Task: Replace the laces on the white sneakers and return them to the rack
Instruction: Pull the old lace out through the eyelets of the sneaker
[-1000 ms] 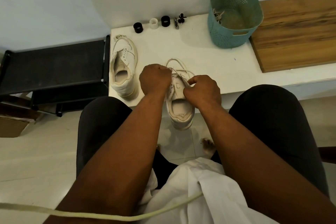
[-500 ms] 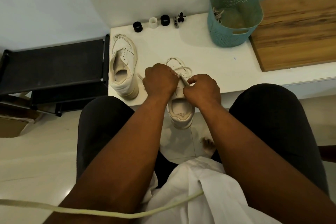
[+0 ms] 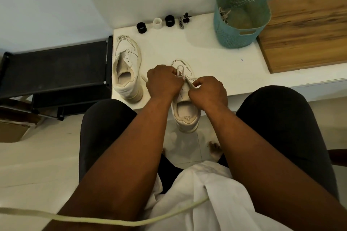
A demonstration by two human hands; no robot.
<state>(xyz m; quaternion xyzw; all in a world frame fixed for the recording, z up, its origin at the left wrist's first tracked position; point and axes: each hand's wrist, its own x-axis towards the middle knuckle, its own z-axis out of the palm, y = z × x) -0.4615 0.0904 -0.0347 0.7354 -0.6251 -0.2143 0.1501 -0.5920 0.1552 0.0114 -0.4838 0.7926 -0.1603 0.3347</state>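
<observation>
Both hands over near sneaker at tabletop edge; left hand now shifted inward vs 1 s ago, right hand unmoved, each clamped on lace, prob. tightening. Other sneaker unlaced, w/ rack beside.

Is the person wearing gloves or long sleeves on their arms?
No. The left hand and right hand are bare, no gloves, and no rings or watch show. Both forearms are uncovered, with no sleeves in view.

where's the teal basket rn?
Head view, upper right: the teal basket stands on the white table, touching the wooden board on its right, with the small black and white rings to its left.
</observation>
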